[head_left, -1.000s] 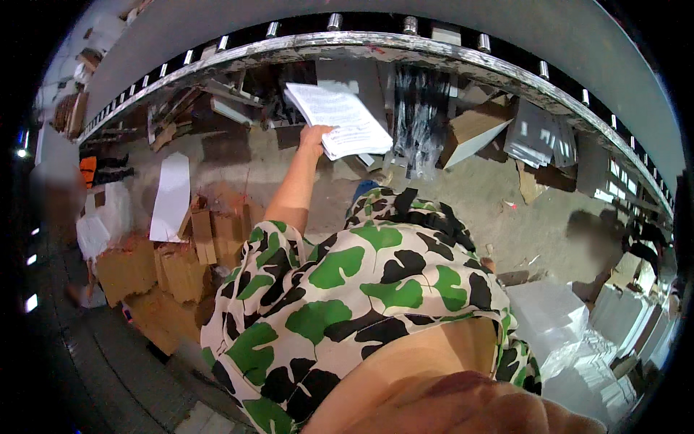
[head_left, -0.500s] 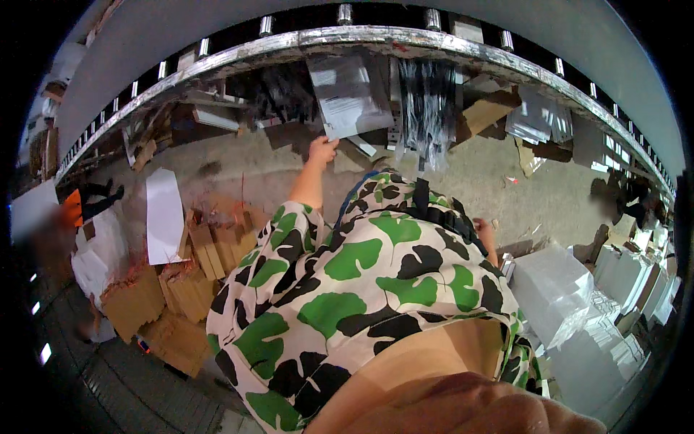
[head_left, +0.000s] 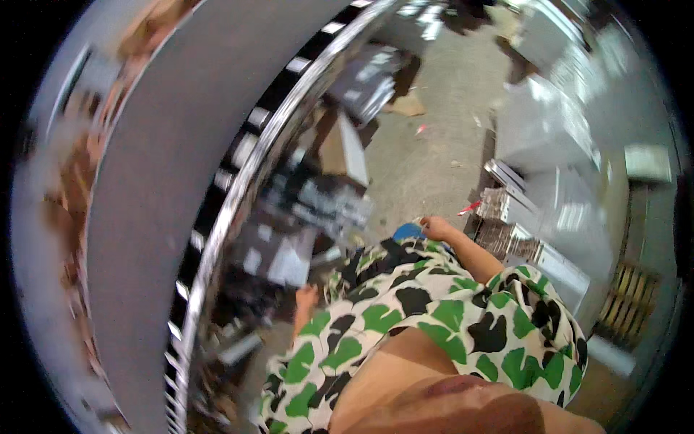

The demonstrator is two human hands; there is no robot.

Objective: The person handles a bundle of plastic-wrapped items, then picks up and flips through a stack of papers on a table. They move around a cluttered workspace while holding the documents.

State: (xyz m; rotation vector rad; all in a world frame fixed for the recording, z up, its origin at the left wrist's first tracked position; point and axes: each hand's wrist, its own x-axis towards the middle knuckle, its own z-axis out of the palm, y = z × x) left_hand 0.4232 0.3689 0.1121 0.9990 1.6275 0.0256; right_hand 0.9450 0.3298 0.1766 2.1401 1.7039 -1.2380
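My left hand, smeared by motion, hangs low beside the conveyor. It is nearest to the corner of a pale sheet in clear film; I cannot tell whether they touch. My right hand is in front of my body with its fingers curled in. What it holds, if anything, is too small and blurred to make out. Just left of those fingers a patch of blue shows at the hem of my patterned shirt.
A roller conveyor with a metal rail runs along my left. Cardboard and film-wrapped panels lean beneath it. Wrapped white stacks line the right, with a slatted wooden pallet beyond. Concrete floor runs between.
My view has swung right, so the conveyor now runs along my left instead of across the front. My left hand was at the sheet's corner before. My right arm now shows more fully.
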